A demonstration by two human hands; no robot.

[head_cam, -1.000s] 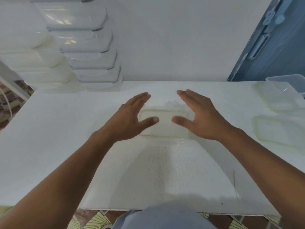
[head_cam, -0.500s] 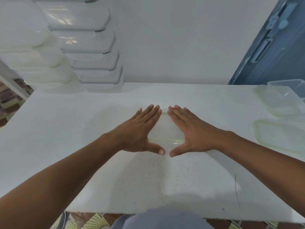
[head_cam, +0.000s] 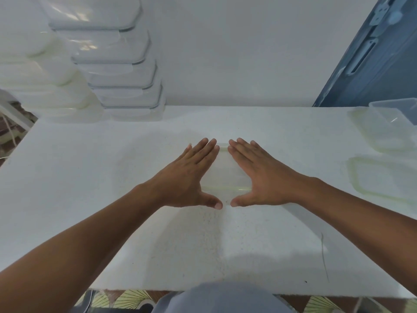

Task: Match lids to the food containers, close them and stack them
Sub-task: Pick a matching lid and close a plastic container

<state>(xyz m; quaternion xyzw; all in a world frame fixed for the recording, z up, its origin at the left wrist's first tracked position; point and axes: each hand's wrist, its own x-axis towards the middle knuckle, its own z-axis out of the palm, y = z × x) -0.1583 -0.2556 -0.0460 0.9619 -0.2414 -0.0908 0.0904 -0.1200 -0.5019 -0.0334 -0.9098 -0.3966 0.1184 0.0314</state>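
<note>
1. So, both hands are flat with fingers straight and nothing gripped. The left hand (head_cam: 187, 177) and right hand (head_cam: 264, 177) press down on the lid (head_cam: 225, 168) of the clear container (head_cam: 225, 188). It sits on the white table (head_cam: 90, 177) directly under them, thumbs nearly meeting over its near edge.
2. Biggest risk looks like an uneven seal. The palms cover the container's two ends, so the middle of the long edges may not click in. A corner could pop back up once the pressure comes off.
3. If the lid is a wrong match, pressing harder could bow it or crack the rim. Can't tell whether it's seated all round, since the hands hide most of the container.
4. Smooth table plus open palms means the container could skate away if the push isn't straight down.
5. Right of the container lie a loose lid (head_cam: 381, 177) and, further back on that side, an open tub (head_cam: 399, 111). A wide elbow swing could knock them.
6. Behind and left of the container stand the stacks (head_cam: 126, 86). They look tall, so a half-closed one added on top could sit crooked and slide off.
</note>
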